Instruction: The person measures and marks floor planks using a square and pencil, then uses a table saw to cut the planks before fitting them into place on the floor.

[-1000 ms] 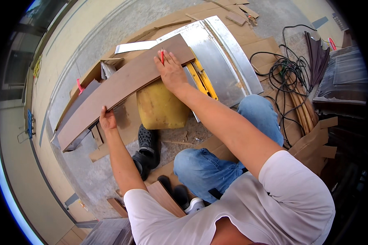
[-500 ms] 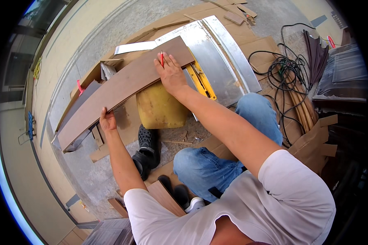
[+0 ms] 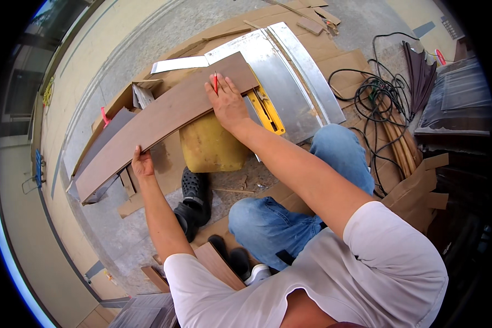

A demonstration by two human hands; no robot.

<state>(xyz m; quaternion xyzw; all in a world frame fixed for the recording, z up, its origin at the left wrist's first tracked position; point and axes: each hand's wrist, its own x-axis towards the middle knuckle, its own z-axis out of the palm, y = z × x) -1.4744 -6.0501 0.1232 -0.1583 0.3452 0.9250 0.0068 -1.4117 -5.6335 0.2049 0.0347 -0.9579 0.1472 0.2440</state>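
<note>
A long brown plank (image 3: 164, 120) lies across the pale metal plate of a bench tool (image 3: 290, 82), and its other end reaches out to the left. My left hand (image 3: 142, 164) grips the plank's near edge, thumb on top; the fingers beneath are hidden. Near the plank's right end, my right hand (image 3: 229, 106) presses on its upper face with a red pencil (image 3: 215, 82) held between the fingers. A yellow slotted guide (image 3: 267, 112) sits on the metal plate beside the plank's end. Below the plank is a dull yellow housing (image 3: 210, 147), partly covered by it.
Tangled black cable (image 3: 369, 98) and wooden strips (image 3: 402, 147) lie at the right. Flattened cardboard (image 3: 352, 68) spreads under the tool. An open carton (image 3: 115, 106) stands left, behind the plank. A cut board (image 3: 218, 265) rests beside my feet, near a dark clog (image 3: 194, 188).
The whole view has shifted slightly. Both hands keep their places on the plank, and the pencil stays between my right fingers.
</note>
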